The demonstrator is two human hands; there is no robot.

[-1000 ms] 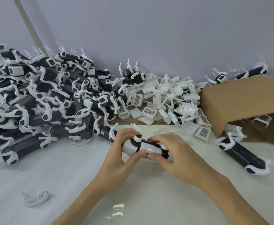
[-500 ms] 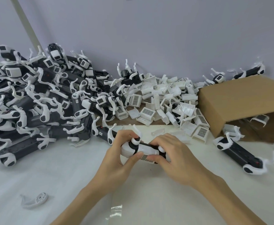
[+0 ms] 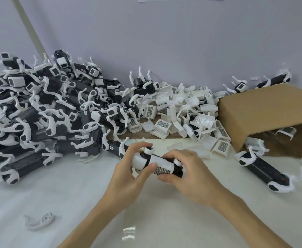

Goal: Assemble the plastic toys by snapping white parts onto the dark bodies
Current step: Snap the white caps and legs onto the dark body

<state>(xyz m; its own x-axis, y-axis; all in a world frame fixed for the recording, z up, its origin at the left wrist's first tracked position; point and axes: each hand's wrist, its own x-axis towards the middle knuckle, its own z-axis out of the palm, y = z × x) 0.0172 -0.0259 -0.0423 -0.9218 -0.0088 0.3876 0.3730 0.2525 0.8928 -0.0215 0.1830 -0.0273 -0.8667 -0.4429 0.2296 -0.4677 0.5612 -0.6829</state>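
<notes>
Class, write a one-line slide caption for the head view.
Both hands, left and right, hold a toy before a pile of toys.

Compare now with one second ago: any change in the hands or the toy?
Little changed. Both the left hand and the right hand kept their grip on the toy, with only small finger shifts; the right thumb sits under the grille cover. Nothing was let go or picked up. The loose white part, the pile of assembled toys and the cardboard box stayed put.

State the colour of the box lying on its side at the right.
Brown cardboard box, head view.
</notes>
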